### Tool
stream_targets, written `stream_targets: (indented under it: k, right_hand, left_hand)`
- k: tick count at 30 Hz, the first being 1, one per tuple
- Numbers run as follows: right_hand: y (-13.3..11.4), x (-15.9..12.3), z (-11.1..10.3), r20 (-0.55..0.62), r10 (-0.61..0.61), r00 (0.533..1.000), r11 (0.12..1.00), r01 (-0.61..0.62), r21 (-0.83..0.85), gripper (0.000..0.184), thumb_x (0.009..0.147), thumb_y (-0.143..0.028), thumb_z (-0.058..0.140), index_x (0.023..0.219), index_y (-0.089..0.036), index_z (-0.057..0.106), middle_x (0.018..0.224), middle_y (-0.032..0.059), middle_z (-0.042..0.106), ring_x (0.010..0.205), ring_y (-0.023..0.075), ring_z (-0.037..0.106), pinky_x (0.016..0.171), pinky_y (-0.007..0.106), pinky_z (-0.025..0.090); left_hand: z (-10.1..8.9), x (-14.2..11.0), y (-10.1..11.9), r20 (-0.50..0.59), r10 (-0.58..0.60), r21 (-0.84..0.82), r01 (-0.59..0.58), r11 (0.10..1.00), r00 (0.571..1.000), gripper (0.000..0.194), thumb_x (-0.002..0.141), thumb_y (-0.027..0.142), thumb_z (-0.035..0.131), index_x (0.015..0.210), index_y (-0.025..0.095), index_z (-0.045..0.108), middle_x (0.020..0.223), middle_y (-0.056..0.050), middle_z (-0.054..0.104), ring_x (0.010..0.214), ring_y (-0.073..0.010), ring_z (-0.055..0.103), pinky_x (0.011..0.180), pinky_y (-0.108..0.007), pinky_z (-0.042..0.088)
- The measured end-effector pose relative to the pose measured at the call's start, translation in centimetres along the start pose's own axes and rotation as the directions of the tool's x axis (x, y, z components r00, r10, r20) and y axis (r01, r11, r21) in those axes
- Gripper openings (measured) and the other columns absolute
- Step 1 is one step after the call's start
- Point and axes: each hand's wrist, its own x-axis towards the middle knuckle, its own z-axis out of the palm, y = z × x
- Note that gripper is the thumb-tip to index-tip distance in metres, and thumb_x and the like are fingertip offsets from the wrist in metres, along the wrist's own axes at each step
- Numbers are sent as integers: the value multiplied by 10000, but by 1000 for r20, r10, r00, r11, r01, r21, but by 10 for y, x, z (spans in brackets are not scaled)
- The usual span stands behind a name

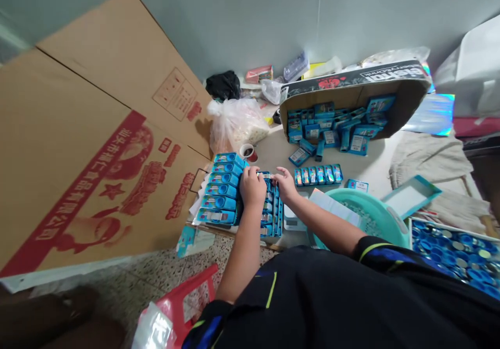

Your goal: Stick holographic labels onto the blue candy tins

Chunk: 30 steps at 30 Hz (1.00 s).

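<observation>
Small blue boxes stand in tight rows (267, 217) at the table's front edge, between my forearms. My left hand (253, 185) is closed with curled fingers over the far end of these rows, beside a taller stack of blue boxes (221, 188) with round cut-outs on its left. My right hand (286, 184) pinches at the far right corner of the same rows, thumb and fingers bent around a small blue box. My fingers partly hide what they grip. A separate row of blue boxes with shiny fronts (318, 175) lies just right of my right hand.
An open carton (355, 78) on its side holds loose blue boxes. A cup (248, 153) and plastic bag (238, 122) stand behind the stack. A turquoise basin (385, 213), scale (294, 219) and lid-filled tray (457, 250) are right; a tall cardboard box (105, 146) is left.
</observation>
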Motion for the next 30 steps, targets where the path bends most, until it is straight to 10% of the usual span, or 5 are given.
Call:
stream_targets:
  k: [14,18,22,26,30]
  right_hand:
    - [-5,-99,-82,-27,-181,983,909,157,-385,363,692,-501,734,912,-218,675,987,82,647,939,284,614,804,385,516]
    - [-21,-117,-127,62,-215,975,479,161,-863,707,576,-368,913,1234,-229,695,1462,149,484,1341,392,437,1073,474,404]
    - [-2,-136,-144,-38,-109,993,228,-12,-974,452,638,-229,875,1075,-237,758,1152,104,687,1063,349,637,955,416,480]
    - [15,-159,-144,-121,-327,937,271,-30,-962,84,858,-247,664,867,-237,747,980,83,719,961,310,671,902,390,501]
    - [-15,-195,-146,-157,-682,714,307,85,-948,266,978,-378,488,935,-225,701,1030,113,709,1014,303,649,956,430,496]
  left_hand:
    - [-13,-17,1,94,48,-163,-32,986,994,304,844,2,433,990,135,664,1220,-176,652,1200,-283,620,1080,-420,475]
    - [-34,-53,-5,78,196,-540,-124,832,977,220,945,186,523,1089,194,690,1120,-99,721,1108,-243,677,1035,-399,525]
    - [-44,-87,-27,23,236,-816,-118,566,971,189,968,283,571,1105,226,688,979,-44,748,923,-193,729,879,-323,580]
    - [-42,-104,-53,-258,519,-750,-508,425,815,225,882,123,609,1052,247,689,972,-27,748,920,-190,725,889,-326,574]
    - [-37,-112,-61,-393,605,-736,-631,245,693,297,874,63,560,1086,253,646,981,-24,729,932,-180,715,858,-320,591]
